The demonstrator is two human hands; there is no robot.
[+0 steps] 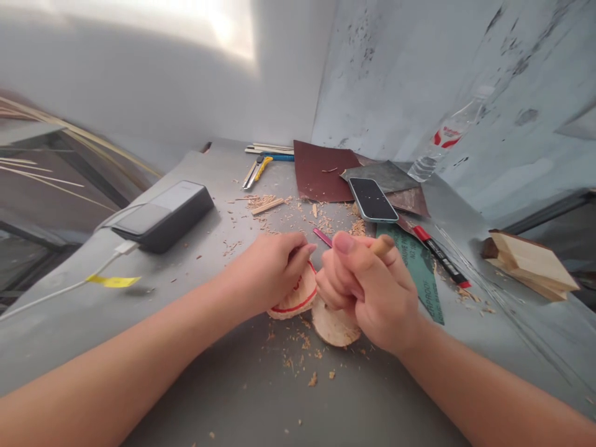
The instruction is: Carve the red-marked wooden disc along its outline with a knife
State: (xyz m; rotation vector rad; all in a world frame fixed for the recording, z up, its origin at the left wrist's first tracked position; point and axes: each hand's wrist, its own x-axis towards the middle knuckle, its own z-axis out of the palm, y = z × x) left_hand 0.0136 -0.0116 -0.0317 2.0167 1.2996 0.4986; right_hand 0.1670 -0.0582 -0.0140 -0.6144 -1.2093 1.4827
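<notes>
My left hand is closed, its fingers curled over a round wood slice with a red line drawn near its edge. My right hand makes a fist around a wooden-handled carving tool; the handle's end sticks out above the fingers, while its working end is hidden. Beneath the right hand lies a second pale wood slice, partly covered and beside the marked one. A thin pink piece shows just past the right knuckles; whether it belongs to the tool, I cannot tell.
Wood shavings scatter over the grey table. Behind my hands lie a phone, brown sandpaper, green sandpaper and a yellow utility knife. A black box with a cable stands left; a red-black marker, wood block and bottle are right.
</notes>
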